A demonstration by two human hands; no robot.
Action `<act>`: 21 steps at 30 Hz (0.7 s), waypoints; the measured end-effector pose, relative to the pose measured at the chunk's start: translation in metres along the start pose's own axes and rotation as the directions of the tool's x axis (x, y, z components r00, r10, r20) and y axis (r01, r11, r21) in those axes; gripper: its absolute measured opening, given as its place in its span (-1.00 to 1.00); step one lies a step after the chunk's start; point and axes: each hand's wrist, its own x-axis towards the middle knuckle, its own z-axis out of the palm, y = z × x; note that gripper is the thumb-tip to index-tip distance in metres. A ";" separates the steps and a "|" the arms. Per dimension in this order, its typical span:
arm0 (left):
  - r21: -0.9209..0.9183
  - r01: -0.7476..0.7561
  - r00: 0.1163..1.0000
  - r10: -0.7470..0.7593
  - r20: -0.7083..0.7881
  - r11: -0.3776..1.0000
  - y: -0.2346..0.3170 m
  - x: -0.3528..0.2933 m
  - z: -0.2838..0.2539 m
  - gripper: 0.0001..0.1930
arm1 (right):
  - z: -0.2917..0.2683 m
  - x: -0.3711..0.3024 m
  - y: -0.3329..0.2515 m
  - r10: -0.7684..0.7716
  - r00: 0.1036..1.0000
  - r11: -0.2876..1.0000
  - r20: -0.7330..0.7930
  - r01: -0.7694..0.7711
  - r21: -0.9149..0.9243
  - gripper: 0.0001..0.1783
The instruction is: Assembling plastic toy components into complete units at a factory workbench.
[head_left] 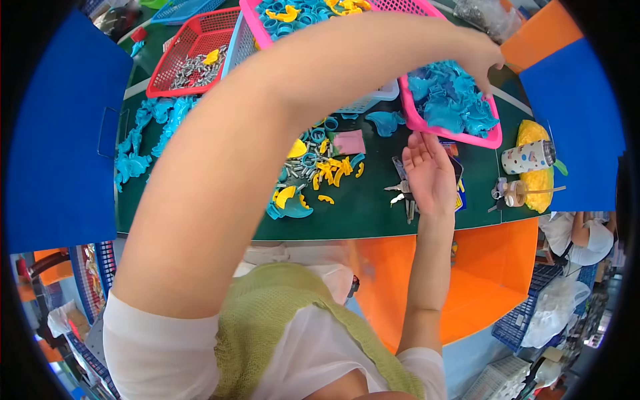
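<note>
A pink plastic basket [417, 125] full of translucent blue molded plastic pieces [453, 100] stands at the right of the green table. My left arm reaches across the whole view. Its hand, my left hand [481, 61], is bent over the basket's far right side with the fingers down at the rim; part of the grip is hidden. Palm up, my right hand [430, 175] lies at the basket's near edge, fingers stretched and fingertips close under the rim. Beside that hand are a bunch of keys [399, 198] and a dark flat item, partly covered.
Small yellow pieces [333, 172], metal pins and blue rings lie mid-table. A red basket [155, 80] of metal pins stands back left, near blue pieces [137, 163]. A patterned tumbler [527, 157] rests on a yellow pouch at the right. Below sits an orange bin [493, 280].
</note>
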 end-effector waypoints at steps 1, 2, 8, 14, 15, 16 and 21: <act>-0.041 0.004 0.999 -0.006 -0.049 0.999 -0.001 -0.003 -0.008 -0.40 | 0.000 -0.001 0.005 0.053 0.998 0.998 0.020 -0.053 -0.016 -0.66; -0.082 0.007 0.995 -0.015 -0.097 0.997 -0.001 -0.007 -0.016 -0.45 | 0.000 -0.002 0.010 0.107 0.993 0.994 0.039 -0.106 -0.033 -0.71; -0.381 -0.090 0.991 0.043 -0.129 0.920 0.035 -0.092 -0.051 -0.60 | -0.015 0.009 0.004 0.083 0.996 0.996 0.015 -0.083 0.042 -0.72; -0.376 0.122 0.991 -0.091 0.100 0.919 0.065 -0.207 -0.018 -0.81 | -0.013 -0.005 -0.017 0.027 0.998 0.985 -0.056 -0.036 -0.168 -0.72; -0.370 0.128 0.987 -0.082 0.137 0.920 0.069 -0.219 -0.011 -0.80 | -0.014 -0.012 -0.017 -0.037 0.999 0.924 0.016 0.040 -0.380 -0.73; -0.360 0.148 0.979 -0.085 0.186 0.921 0.076 -0.225 -0.005 -0.79 | -0.017 -0.015 -0.021 -0.088 0.992 0.811 0.094 0.126 -0.571 -0.74; -0.136 0.001 0.980 0.026 0.197 0.991 0.079 -0.218 0.041 -0.82 | -0.038 -0.011 -0.045 -0.360 0.925 0.581 0.123 0.326 -0.746 -0.80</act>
